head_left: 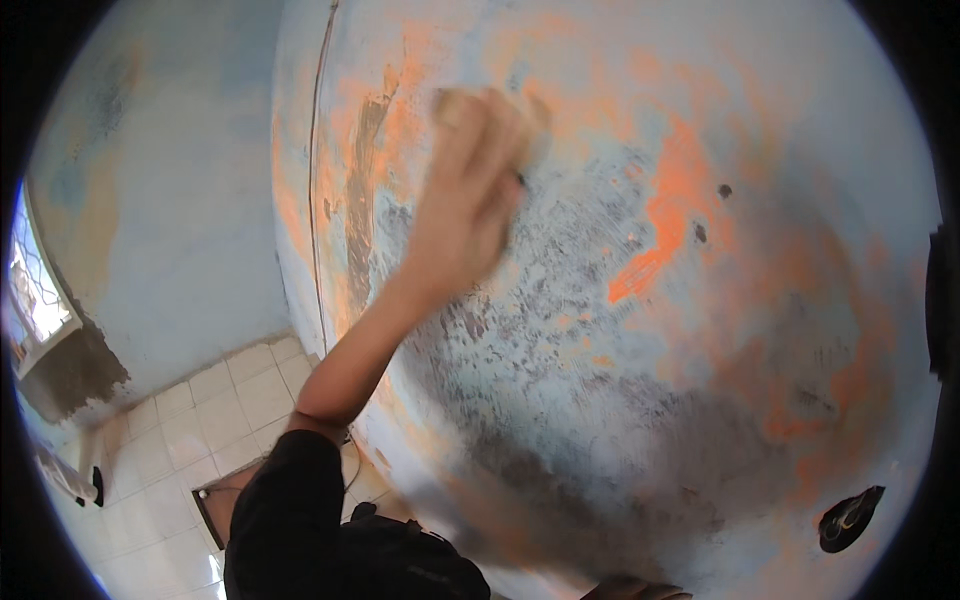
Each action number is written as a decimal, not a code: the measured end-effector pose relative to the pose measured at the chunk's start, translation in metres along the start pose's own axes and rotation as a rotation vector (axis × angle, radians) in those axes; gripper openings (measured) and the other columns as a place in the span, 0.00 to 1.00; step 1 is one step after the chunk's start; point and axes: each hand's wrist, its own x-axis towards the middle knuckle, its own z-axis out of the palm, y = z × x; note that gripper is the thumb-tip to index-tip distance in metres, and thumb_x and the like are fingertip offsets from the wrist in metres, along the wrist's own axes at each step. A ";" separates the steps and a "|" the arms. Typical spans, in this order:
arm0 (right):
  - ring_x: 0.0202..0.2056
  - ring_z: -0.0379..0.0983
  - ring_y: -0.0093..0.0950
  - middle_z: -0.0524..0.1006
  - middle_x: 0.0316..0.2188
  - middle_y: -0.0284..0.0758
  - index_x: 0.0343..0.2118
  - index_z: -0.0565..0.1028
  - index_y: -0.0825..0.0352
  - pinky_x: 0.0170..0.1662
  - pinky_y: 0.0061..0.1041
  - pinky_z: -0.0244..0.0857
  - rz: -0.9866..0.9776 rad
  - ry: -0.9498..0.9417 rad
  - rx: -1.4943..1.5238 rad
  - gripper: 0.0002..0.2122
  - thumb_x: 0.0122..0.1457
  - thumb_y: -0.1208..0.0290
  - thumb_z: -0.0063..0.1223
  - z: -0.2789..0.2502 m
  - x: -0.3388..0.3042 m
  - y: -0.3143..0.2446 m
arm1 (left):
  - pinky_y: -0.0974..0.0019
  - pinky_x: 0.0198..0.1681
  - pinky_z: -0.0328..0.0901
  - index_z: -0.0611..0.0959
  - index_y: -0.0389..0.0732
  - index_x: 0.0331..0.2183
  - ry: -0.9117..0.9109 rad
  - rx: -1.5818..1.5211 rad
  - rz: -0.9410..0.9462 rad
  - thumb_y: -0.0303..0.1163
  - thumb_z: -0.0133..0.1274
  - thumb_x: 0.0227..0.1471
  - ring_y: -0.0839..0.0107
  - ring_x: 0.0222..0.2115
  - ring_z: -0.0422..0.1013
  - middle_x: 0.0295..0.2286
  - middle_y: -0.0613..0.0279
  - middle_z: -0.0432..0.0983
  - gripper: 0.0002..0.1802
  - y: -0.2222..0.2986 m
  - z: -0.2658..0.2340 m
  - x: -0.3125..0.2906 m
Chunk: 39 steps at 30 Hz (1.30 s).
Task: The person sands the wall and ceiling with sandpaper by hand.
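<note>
My left hand (465, 205) is raised against the wall (560, 250), its fingers closed on a tan pad (537, 115). Motion blurs both, so the pad's exact kind is hard to make out; parts of it show beyond the fingers. Worn blue paint, bright orange patches and dark grey scuffs cover the wall around the hand. A brown filled strip (362, 200) runs down the wall to the left of the hand. Only a dark sliver of my right hand (635, 589) shows at the lower edge, low by the wall, with its fingers mostly hidden.
A thin cable (316, 180) hangs along the wall's left edge. At lower right, a dark wall hole (850, 519) has wires in it. Further left are a window (38, 270), pale floor tiles (215, 420) and a dark-edged frame (207, 515).
</note>
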 end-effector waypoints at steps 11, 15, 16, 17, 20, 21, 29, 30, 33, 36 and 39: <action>0.61 0.40 0.49 0.46 0.60 0.50 0.59 0.52 0.69 0.59 0.50 0.40 -0.109 -0.073 -0.102 0.25 0.64 0.59 0.27 0.000 0.008 0.009 | 0.52 0.54 0.52 0.67 0.41 0.52 0.443 -0.010 -0.223 0.23 0.46 0.45 0.45 0.54 0.53 0.56 0.41 0.51 0.29 0.004 -0.006 0.013; 0.61 0.41 0.49 0.46 0.60 0.51 0.59 0.52 0.68 0.58 0.50 0.40 -0.119 -0.019 -0.102 0.24 0.64 0.59 0.28 0.000 0.013 0.005 | 0.52 0.59 0.44 0.66 0.41 0.54 0.608 -0.012 -0.389 0.30 0.41 0.53 0.53 0.60 0.42 0.57 0.48 0.49 0.25 -0.017 -0.010 0.009; 0.61 0.41 0.49 0.46 0.60 0.51 0.59 0.52 0.69 0.58 0.51 0.40 -0.239 -0.007 -0.142 0.24 0.64 0.60 0.28 0.005 0.020 0.009 | 0.53 0.57 0.47 0.67 0.43 0.53 0.590 0.072 -0.257 0.31 0.42 0.53 0.56 0.59 0.45 0.56 0.51 0.53 0.24 -0.007 0.008 0.005; 0.61 0.41 0.50 0.46 0.60 0.51 0.59 0.52 0.69 0.58 0.51 0.41 -0.355 0.002 -0.199 0.24 0.64 0.61 0.28 0.009 0.024 0.014 | 0.53 0.56 0.50 0.69 0.46 0.51 0.358 -0.002 -0.157 0.31 0.43 0.52 0.59 0.58 0.49 0.54 0.55 0.57 0.22 0.015 0.015 0.005; 0.60 0.41 0.51 0.46 0.61 0.49 0.59 0.51 0.69 0.58 0.51 0.42 0.001 -0.077 -0.044 0.24 0.64 0.61 0.27 -0.003 0.003 0.015 | 0.55 0.49 0.58 0.73 0.52 0.47 -0.172 -0.274 0.137 0.31 0.47 0.48 0.68 0.53 0.58 0.47 0.65 0.67 0.21 0.077 0.022 -0.035; 0.60 0.41 0.51 0.46 0.61 0.49 0.59 0.51 0.69 0.58 0.51 0.42 0.003 -0.086 -0.039 0.24 0.64 0.61 0.27 -0.011 0.002 0.011 | 0.55 0.46 0.60 0.73 0.54 0.45 -0.008 -0.260 0.300 0.29 0.49 0.45 0.71 0.50 0.60 0.44 0.70 0.68 0.22 0.078 0.039 -0.064; 0.62 0.38 0.47 0.44 0.62 0.44 0.60 0.51 0.67 0.60 0.48 0.36 0.004 -0.094 0.012 0.24 0.64 0.60 0.27 -0.010 0.000 0.020 | 0.59 0.61 0.40 0.58 0.40 0.57 0.492 -0.165 -0.684 0.44 0.29 0.60 0.58 0.60 0.42 0.59 0.54 0.46 0.28 -0.031 -0.026 -0.004; 0.62 0.36 0.46 0.44 0.62 0.44 0.60 0.50 0.67 0.60 0.48 0.35 0.017 -0.093 0.033 0.25 0.64 0.59 0.27 -0.009 0.002 0.018 | 0.57 0.61 0.37 0.57 0.41 0.58 0.506 -0.087 -0.520 0.37 0.30 0.61 0.59 0.61 0.36 0.60 0.56 0.41 0.25 -0.059 -0.024 -0.019; 0.63 0.35 0.45 0.43 0.62 0.44 0.60 0.50 0.67 0.61 0.47 0.33 0.027 -0.119 0.052 0.25 0.64 0.58 0.27 -0.002 0.003 0.016 | 0.54 0.61 0.31 0.55 0.40 0.58 0.485 -0.090 -0.476 0.35 0.31 0.60 0.55 0.61 0.32 0.60 0.52 0.37 0.26 -0.035 0.010 -0.034; 0.63 0.34 0.45 0.42 0.62 0.47 0.60 0.51 0.68 0.61 0.47 0.33 0.032 -0.135 0.079 0.25 0.63 0.59 0.30 -0.013 -0.009 0.023 | 0.47 0.60 0.32 0.57 0.35 0.56 0.355 -0.232 -0.557 0.39 0.38 0.56 0.44 0.60 0.33 0.59 0.44 0.40 0.30 0.040 0.054 -0.071; 0.62 0.34 0.48 0.41 0.62 0.49 0.59 0.52 0.69 0.60 0.49 0.33 0.045 -0.217 0.060 0.25 0.63 0.60 0.33 -0.028 -0.012 0.034 | 0.44 0.50 0.50 0.67 0.28 0.44 0.034 0.072 0.329 0.45 0.49 0.47 0.43 0.46 0.56 0.43 0.38 0.61 0.31 0.082 0.061 -0.099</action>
